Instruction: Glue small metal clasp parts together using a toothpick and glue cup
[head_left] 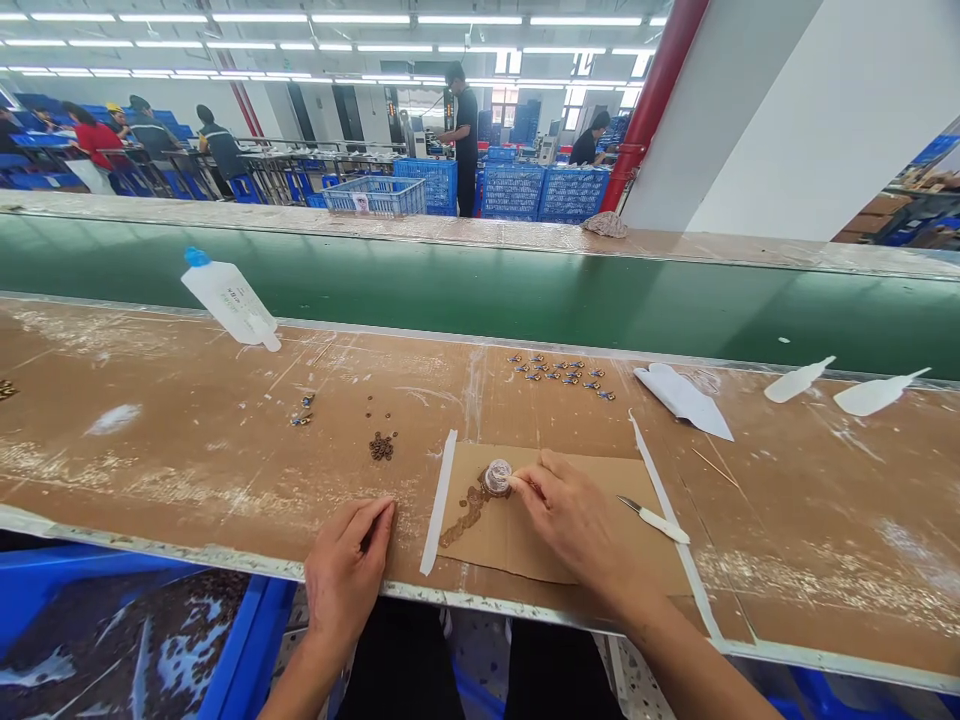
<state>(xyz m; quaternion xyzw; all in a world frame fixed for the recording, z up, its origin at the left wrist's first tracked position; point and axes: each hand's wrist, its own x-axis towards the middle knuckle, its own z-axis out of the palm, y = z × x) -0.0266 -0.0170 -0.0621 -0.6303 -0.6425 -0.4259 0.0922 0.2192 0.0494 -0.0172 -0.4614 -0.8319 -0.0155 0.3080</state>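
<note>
My left hand (346,568) rests flat on the brown worktable (187,450) near its front edge, fingers stretched out, holding nothing. My right hand (574,520) lies on a cardboard sheet (525,540) with its fingertips pinched on a thin white stick, whose tip touches a small round lump of clear glue (497,476). A brown smear (469,510) trails from that lump toward me. A small white-handled knife (654,519) lies just right of my right hand.
A white glue bottle (229,298) with a blue cap lies tilted at the back left. Small dark parts (382,446) and several blue-and-gold pieces (559,372) lie loose. White scraps (682,398) sit right. A green conveyor belt (525,295) runs behind; a blue bin (135,640) sits below.
</note>
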